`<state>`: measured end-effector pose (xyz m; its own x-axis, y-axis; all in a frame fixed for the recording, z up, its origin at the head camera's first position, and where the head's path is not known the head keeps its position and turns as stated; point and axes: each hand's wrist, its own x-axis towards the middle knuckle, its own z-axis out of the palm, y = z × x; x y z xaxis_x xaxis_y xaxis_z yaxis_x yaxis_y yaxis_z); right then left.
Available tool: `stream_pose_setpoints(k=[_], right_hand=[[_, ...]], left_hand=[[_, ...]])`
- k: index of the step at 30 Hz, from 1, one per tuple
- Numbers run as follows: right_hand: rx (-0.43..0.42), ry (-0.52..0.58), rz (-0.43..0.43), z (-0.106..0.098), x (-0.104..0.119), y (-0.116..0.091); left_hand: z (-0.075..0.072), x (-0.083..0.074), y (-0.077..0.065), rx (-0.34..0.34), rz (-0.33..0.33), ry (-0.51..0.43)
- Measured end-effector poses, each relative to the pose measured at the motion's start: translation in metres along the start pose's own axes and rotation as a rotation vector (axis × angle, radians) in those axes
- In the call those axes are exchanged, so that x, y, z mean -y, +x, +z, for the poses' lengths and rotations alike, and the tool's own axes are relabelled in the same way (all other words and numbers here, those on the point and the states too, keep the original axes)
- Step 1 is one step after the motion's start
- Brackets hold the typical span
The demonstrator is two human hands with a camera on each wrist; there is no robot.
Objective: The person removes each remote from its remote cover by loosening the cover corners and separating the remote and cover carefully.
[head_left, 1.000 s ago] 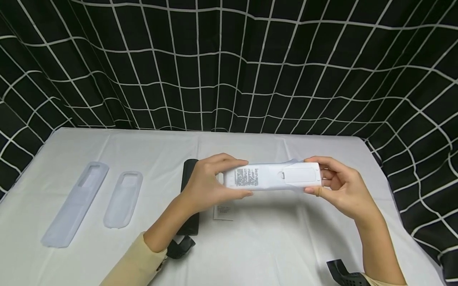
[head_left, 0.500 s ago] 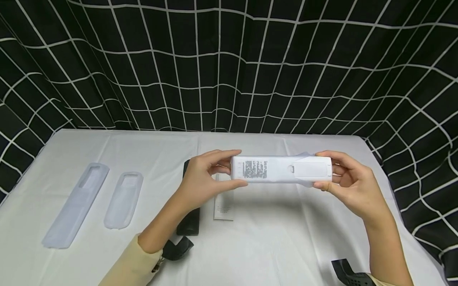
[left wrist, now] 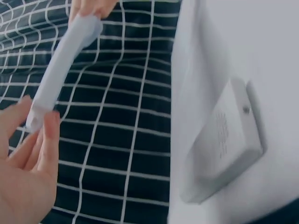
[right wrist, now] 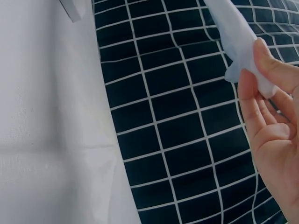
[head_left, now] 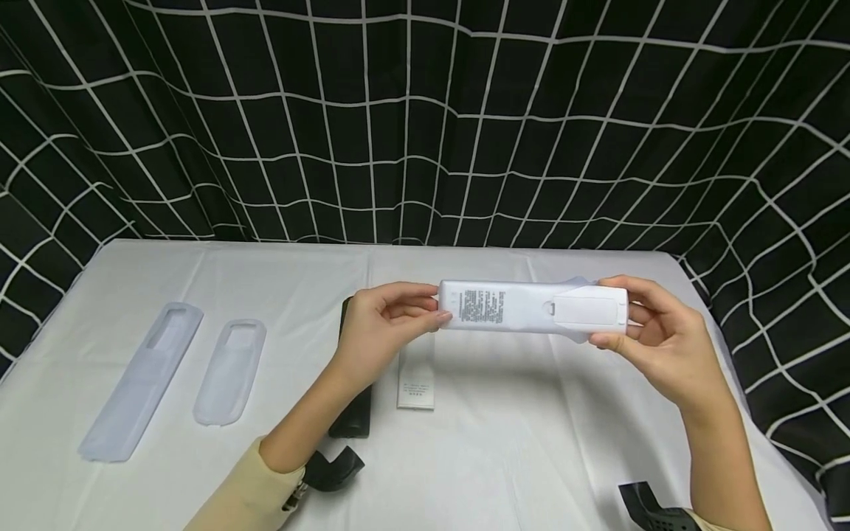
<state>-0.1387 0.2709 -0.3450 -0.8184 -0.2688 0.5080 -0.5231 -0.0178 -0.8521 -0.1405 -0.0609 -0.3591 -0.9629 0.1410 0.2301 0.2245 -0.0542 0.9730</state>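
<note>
A white remote control [head_left: 531,308] is held level above the table, its back with printed text and battery cover toward the head camera. A translucent sleeve [head_left: 581,337] covers most of it and flares out near the right end. My left hand [head_left: 372,335] pinches the left end between thumb and fingers. At the other end, my right hand [head_left: 671,350] grips the remote by its long edges, close to the flared sleeve opening. The left wrist view shows the covered remote [left wrist: 58,70] edge-on; in the right wrist view, fingertips [right wrist: 247,84] press by the sleeve's bunched rim.
Two translucent sleeves, one long [head_left: 142,383] and one shorter [head_left: 229,372], lie at the left of the white-covered table [head_left: 485,472]. A black remote [head_left: 355,413] lies partly behind my left forearm, beside a flat white device [head_left: 416,387] with printed text. Black grid-patterned curtains [head_left: 425,133] surround the table.
Both hands have moved right and slightly upward with the remote. My left fingers have shifted outward to its left end. The flared sleeve rim sits farther right in view.
</note>
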Motion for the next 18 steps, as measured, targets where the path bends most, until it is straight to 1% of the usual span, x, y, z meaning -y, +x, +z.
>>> stream_pose_setpoints(k=[3,9,11,14,18], right_hand=[[0.005,-0.009,0.008,0.0023,0.0012,0.0007],[0.004,-0.04,0.053,0.0062,0.0028,0.0006],[0.005,-0.043,0.05,0.0066,0.002,0.0005],[0.013,-0.015,0.017,0.007,-0.001,0.0006],[0.011,0.032,-0.02,0.0096,-0.004,0.0011]], left_hand=[[0.003,0.0011,0.0,-0.025,0.024,-0.028],[0.005,0.0019,0.0003,-0.097,0.107,-0.008],[0.0051,0.0013,-0.0005,-0.105,0.121,-0.021],[0.0057,0.0008,-0.0023,-0.111,0.145,-0.033],[0.0067,0.0018,-0.0044,-0.138,0.183,-0.009]])
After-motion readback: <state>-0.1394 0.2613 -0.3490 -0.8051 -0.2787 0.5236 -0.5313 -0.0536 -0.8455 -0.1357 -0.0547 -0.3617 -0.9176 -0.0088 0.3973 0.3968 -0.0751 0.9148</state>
